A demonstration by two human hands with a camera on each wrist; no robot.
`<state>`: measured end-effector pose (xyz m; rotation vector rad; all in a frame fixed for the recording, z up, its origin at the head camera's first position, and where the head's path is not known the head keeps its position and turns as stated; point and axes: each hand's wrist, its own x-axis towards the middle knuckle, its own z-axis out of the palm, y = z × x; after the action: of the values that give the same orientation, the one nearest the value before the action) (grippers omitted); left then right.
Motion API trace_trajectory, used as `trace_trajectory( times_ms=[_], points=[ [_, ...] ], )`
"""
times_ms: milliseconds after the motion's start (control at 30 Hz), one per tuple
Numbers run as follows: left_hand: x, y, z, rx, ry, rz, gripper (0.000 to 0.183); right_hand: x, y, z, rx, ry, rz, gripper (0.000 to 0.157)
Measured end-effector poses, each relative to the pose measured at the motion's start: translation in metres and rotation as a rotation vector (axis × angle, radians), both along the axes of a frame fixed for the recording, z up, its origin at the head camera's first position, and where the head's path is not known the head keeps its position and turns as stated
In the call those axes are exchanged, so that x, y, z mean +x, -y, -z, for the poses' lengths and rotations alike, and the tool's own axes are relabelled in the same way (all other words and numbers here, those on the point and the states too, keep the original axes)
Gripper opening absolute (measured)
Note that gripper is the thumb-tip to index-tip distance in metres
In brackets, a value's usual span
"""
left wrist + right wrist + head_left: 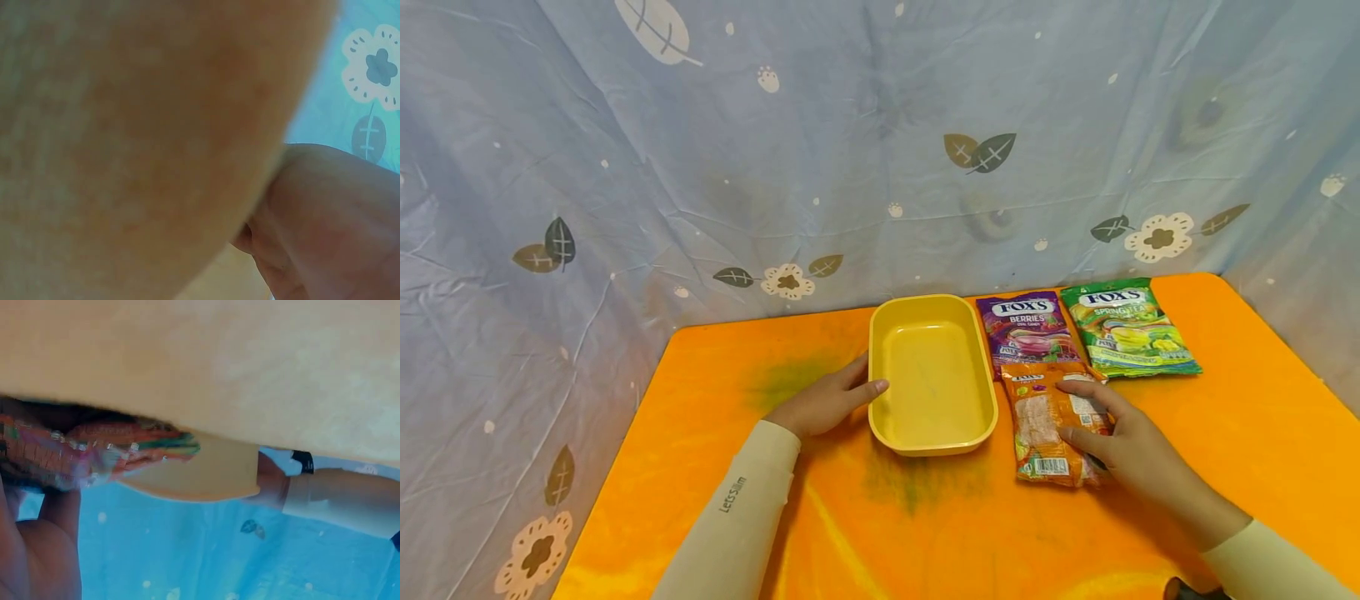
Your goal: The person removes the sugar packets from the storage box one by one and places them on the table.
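Observation:
A yellow rectangular tray (934, 392) lies in the middle of the table in the head view. My left hand (823, 406) holds its left side, thumb over the rim and fingers along the outer wall. To the right of the tray, my right hand (1142, 454) grips an orange candy bag (1043, 429) by its right edge. That bag's printed side with a barcode faces up, and its top overlaps a purple Berries candy bag (1028, 327). The right wrist view shows the orange bag (106, 453) close to the fingers. Mostly blurred skin fills the left wrist view.
A green Spring Tea candy bag (1131, 329) lies at the back right, beside the purple one. Orange cloth (715, 467) covers the table. A patterned blue-grey curtain (850, 167) hangs along the back and sides. Some dark object (1191, 591) shows at the front edge.

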<state>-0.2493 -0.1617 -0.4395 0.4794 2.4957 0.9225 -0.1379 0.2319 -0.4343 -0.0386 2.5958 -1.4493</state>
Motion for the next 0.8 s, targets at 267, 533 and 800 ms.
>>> trace_trajectory(
  times_ms=[267, 533, 800],
  points=[
    [0.0, 0.001, -0.004, 0.021, 0.001, 0.016, 0.069, 0.005, 0.005, 0.005, -0.113, 0.065, -0.003, 0.06],
    [0.0, 0.001, -0.004, 0.002, 0.0, 0.008, 0.071, 0.007, 0.006, 0.003, 0.174, -0.039, -0.005, 0.063],
    [0.0, 0.002, -0.002, -0.005, 0.004, 0.009, 0.069, 0.012, 0.007, -0.002, 0.35, -0.071, 0.004, 0.066]
  ],
)
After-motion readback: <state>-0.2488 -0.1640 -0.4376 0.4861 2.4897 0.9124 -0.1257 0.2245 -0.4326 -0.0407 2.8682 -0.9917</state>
